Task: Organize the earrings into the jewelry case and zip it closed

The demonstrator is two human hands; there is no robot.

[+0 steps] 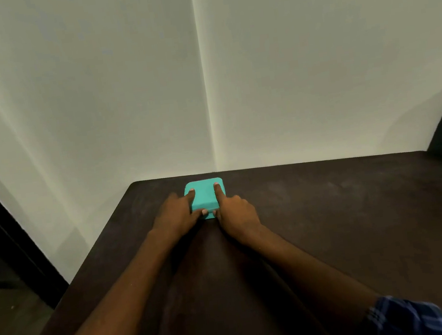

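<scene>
The small teal rectangular jewelry case [204,196] lies closed at the far edge of the dark brown wooden table [334,222], close to the pale wall corner. Both hands hold it: the left hand [176,214] has its forefinger lying on the lid and its thumb against the near side; the right hand [235,211] does likewise, forefinger straight along the lid's right edge. No earrings show anywhere, so I cannot tell whether they are inside. If the case is to be opened or zipped, one hand had best pin it flat beneath the fingertips while the other works the zipper pull, which I cannot make out. No brand, label or writing is readable on it.
</scene>
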